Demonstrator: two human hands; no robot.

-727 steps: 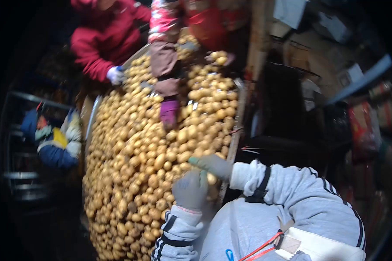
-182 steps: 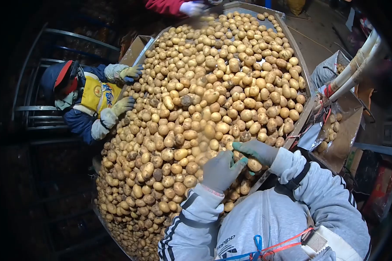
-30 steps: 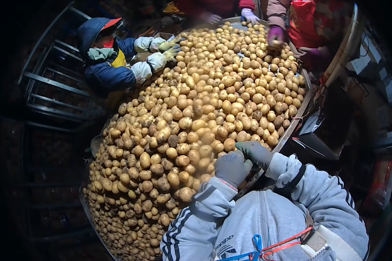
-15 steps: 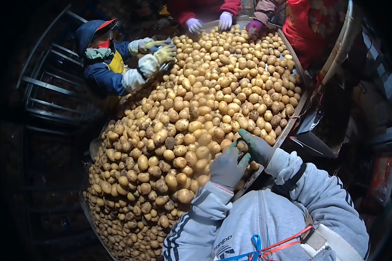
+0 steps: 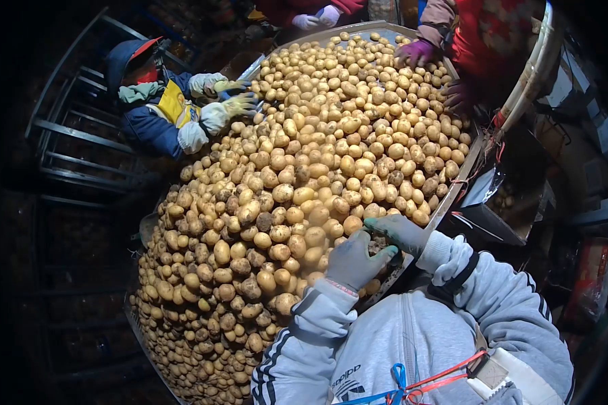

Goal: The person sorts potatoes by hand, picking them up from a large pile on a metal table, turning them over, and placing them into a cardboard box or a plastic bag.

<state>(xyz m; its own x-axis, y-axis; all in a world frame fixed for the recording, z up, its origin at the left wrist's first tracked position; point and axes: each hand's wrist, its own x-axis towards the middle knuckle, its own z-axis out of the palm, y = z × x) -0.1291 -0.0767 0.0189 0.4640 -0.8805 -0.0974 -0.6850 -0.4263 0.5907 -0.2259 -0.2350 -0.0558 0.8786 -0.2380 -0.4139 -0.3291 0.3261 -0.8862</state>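
Observation:
A big heap of potatoes (image 5: pixel 297 196), some clean and yellow, others caked with dark soil, spreads in front of me. Both my hands wear grey gloves with green fingertips and meet at the heap's near right edge. My left hand (image 5: pixel 357 260) curls with its thumb toward the right one. From above, my right hand (image 5: pixel 402 233) bends its fingers over the same spot. Between them a dark, soil-covered potato (image 5: pixel 380 244) shows in part, held by both; the fingers partly hide it.
A metal-edged table rim (image 5: pixel 446 209) runs close to my right side. Across the heap, a person in a blue jacket (image 5: pixel 152 125) works at the left, and gloved hands (image 5: pixel 415 52) reach in from the far side. An open cardboard box (image 5: pixel 500 209) stands beyond the rim.
My hands have closed in slightly, and my right hand sits a little lower. At the far edge, white-gloved hands have drawn back from the potatoes; a purple glove has moved over them.

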